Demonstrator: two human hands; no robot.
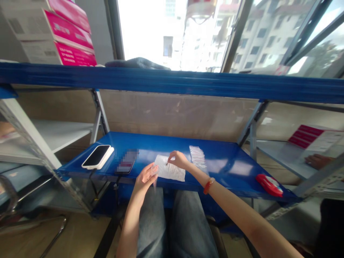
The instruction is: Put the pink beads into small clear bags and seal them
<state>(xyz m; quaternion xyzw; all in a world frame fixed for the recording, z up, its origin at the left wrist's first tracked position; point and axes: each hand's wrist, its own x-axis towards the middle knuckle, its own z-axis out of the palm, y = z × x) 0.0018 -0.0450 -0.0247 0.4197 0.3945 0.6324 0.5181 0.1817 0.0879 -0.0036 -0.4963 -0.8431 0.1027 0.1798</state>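
Observation:
A crumpled white sheet [172, 172], perhaps paper or thin plastic, lies near the front edge of the blue table. Over it, my right hand [177, 159] has its fingertips pinched together, with a tiny dark spot just below them that I cannot identify. My left hand [147, 176] is closed on a small clear plastic bag [155, 182] at the left side of the sheet, and the bag's lower part hangs down. Right of my right hand lies a row of overlapping small clear packets [197, 156].
A white-cased phone [98, 157] and a second, partly blurred phone [126, 163] lie at the left of the blue table [225, 154]. A red and white object [269, 185] sits near the right edge. Another person's hand [317, 161] rests on the neighbouring shelf.

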